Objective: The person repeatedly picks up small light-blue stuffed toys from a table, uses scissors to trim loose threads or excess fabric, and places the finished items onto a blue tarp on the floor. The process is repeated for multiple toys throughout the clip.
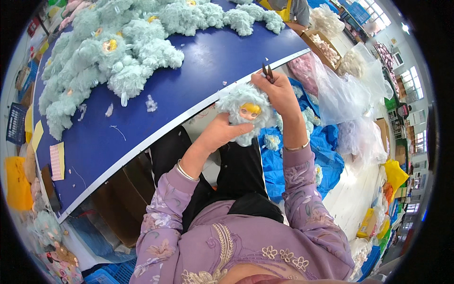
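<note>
A fluffy pale-blue plush doll [248, 110] with a small face and a yellow fringe hangs over my lap, just off the table's white edge. My left hand [216, 135] is closed round its lower left side, thumb across the front below the face. Dark thread snips [268, 73] sit in my closed right hand [280, 94], their two blade tips sticking up past the fingers. That same hand is against the doll's upper right fur; whether its fingers also pinch the fur is hidden.
A big heap of similar blue plush dolls [137, 47] covers the far left of the blue table [203, 61]. Fluff scraps and threads lie nearer. To the right, a blue sheet [279, 165] holds more dolls beside clear plastic bags [331, 99]. An open carton [324, 49] stands beyond.
</note>
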Demonstrator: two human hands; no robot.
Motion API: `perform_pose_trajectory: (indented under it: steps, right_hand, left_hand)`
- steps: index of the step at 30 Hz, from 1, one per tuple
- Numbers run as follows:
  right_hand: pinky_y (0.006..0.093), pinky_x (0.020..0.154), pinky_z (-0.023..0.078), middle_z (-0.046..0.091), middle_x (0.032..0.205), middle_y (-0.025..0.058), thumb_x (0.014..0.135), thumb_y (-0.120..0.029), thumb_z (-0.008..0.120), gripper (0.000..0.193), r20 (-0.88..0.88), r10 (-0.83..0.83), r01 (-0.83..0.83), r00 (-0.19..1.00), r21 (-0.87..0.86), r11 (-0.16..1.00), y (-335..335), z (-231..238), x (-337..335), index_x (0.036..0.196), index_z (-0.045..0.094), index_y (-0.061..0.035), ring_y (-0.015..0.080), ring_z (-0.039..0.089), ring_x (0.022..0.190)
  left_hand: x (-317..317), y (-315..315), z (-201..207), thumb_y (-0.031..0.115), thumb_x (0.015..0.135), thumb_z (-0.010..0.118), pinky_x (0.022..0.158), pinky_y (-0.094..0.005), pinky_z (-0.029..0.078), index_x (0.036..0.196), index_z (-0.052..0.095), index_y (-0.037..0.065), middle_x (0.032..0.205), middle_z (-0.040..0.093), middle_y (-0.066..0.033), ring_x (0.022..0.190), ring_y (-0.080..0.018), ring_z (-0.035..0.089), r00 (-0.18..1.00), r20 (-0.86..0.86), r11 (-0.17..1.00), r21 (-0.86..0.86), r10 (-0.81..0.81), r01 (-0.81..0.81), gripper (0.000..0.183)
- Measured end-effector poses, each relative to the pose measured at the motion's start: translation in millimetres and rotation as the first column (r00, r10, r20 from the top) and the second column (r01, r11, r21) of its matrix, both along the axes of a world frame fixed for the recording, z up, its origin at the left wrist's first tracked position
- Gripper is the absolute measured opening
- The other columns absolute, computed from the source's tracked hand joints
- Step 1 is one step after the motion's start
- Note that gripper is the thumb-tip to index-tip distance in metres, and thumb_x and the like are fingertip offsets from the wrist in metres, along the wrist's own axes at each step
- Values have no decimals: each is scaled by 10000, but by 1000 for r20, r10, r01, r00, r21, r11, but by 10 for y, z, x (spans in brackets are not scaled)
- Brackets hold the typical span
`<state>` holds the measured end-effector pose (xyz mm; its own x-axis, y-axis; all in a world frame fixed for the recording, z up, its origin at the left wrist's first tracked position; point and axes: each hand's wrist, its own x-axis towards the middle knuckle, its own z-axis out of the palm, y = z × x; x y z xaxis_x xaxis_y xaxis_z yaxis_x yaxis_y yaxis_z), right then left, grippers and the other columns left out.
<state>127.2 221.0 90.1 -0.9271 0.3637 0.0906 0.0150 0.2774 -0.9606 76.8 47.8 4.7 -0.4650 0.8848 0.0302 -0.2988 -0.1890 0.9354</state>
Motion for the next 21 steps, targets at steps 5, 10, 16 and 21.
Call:
perform_pose_trajectory:
  steps: [5,10,16,21]
  right_hand:
    - [210,566,433,593,720,-36,924,-213,624,221,12,42,-37,999,-260,965,-28,-181,9,847,642,-6,31,530,647]
    - [224,591,486,602,801,-24,914,-174,636,174,121,55,17,991,-527,849,38,-652,145,947,633,-3,47,573,685]
    - [239,631,505,646,873,32,917,-229,628,259,111,-152,187,982,-476,859,135,-570,132,999,624,17,101,610,712]
    - [262,821,473,585,1101,64,846,-264,700,512,22,113,-102,993,-282,954,96,-274,415,1256,514,-20,120,553,979]
  left_hand:
    - [113,-38,-13,141,835,695,889,-308,462,1228,539,19,1131,603,-45,1032,-135,558,988,-59,990,-8,-144,144,440]
    - [186,-84,10,137,856,660,846,-308,479,1164,585,16,1068,631,-44,957,-124,582,967,-232,993,23,-109,118,340]
    - [163,24,44,143,843,661,773,-263,497,1151,581,10,1032,623,-18,913,-95,587,998,-1,997,38,-67,66,345]
    - [94,70,1,188,856,641,513,-252,474,1041,601,6,837,633,-48,647,-108,599,987,93,991,-27,-132,135,263]
